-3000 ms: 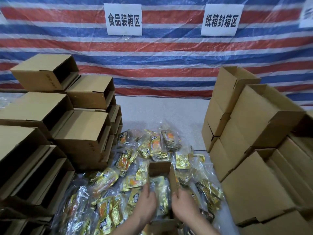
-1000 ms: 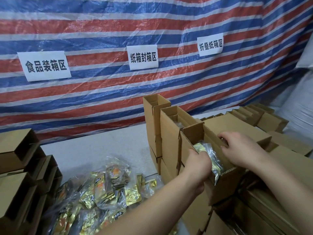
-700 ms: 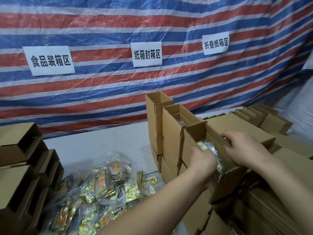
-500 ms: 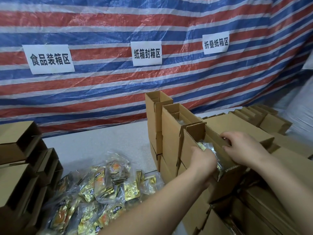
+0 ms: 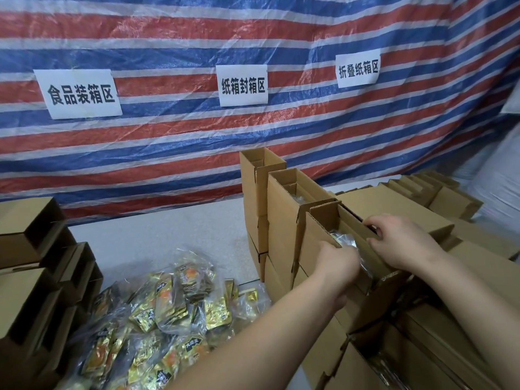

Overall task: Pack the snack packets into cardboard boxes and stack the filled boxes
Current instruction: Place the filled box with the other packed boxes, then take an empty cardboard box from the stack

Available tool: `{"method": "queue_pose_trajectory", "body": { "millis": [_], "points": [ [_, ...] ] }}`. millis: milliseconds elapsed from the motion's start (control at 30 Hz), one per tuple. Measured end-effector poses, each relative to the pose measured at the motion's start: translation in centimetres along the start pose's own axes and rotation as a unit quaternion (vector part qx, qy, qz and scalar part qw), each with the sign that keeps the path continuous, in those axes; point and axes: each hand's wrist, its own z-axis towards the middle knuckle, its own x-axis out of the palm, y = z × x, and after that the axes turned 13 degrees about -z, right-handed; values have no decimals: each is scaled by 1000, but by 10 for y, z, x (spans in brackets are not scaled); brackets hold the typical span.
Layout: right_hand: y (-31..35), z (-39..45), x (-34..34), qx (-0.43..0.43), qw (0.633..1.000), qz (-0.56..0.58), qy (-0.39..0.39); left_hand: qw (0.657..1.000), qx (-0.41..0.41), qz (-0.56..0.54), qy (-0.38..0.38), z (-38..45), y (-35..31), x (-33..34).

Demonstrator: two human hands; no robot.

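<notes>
— What is seen, from the biggest thing down?

— The far side is filled by a striped tarp [image 5: 197, 142], on which three white paper signs [image 5: 81, 93] are hung. A grey table [image 5: 157, 243] is spread below it. Empty cardboard boxes [image 5: 36, 266] are piled at the left, and filled boxes [image 5: 284, 209] are stacked at the right.

— And the box being packed?

— An open box [image 5: 318, 249] is set upright on the right-hand stack, nearest of the row. A packet [image 5: 344, 240] is lodged in its mouth (only a shiny edge is visible).

— The hands?

— The near rim is gripped by the left hand [image 5: 336, 263], fingers curled over it. The far wall is pinched by the right hand [image 5: 402, 240].

— And the remaining packets?

— A heap of gold snack packets [image 5: 168, 313] is left on the table, near left.
</notes>
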Motion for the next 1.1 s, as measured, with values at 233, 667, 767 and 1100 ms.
{"method": "queue_pose_trajectory", "body": {
  "millis": [233, 667, 767, 1100],
  "points": [
    [1, -1, -4, 17, 1000, -18, 2, 1000, 9, 12, 23, -10, -1, -9],
    [81, 12, -39, -47, 989, 130, -55, 994, 101, 26, -29, -21, -21, -93],
    [123, 17, -45, -81, 976, 195, -47, 987, 146, 41, -50, -32, -35, -131],
    [277, 13, -62, -188, 912, 364, -33, 950, 239, 70, -191, -106, -73, -263]
  ]
}}
